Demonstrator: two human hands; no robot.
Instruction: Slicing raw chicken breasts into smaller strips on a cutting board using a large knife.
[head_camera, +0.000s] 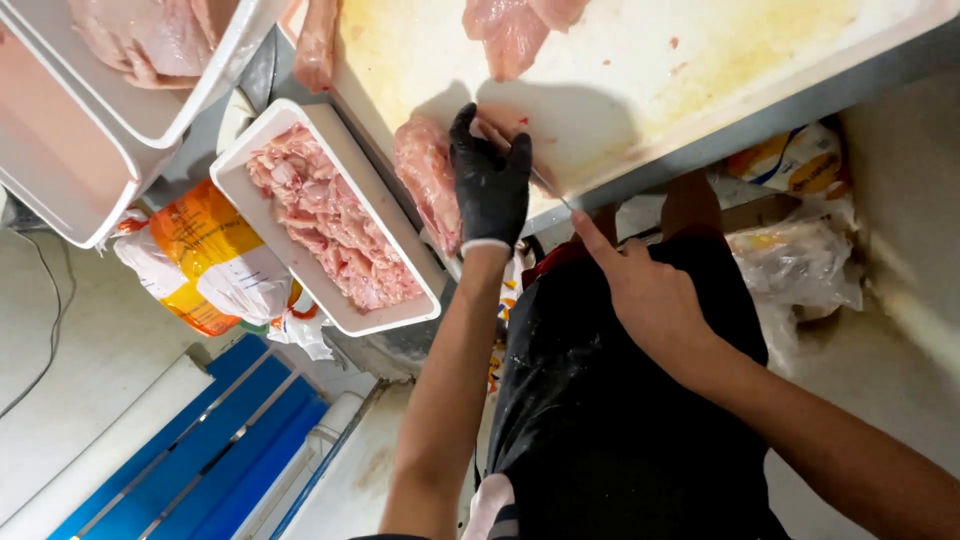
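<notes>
My left hand (490, 182), in a black glove, presses down on a raw chicken piece (428, 180) at the near edge of a white cutting board (620, 90). My bare right hand (645, 292) is closed around a knife, index finger stretched along its thin blade (550, 188). The blade's tip reaches the board just beside the gloved fingers. The handle is hidden in my palm. More raw chicken (510, 30) lies further up the board.
A white tray (300, 112) of cut chicken bits sits left of the board. Another white tray (150, 120) with larger pieces is at top left. An orange and white plastic bag (205, 260) hangs below. Bags (800, 255) lie under the table at right. I wear a black apron (620, 420).
</notes>
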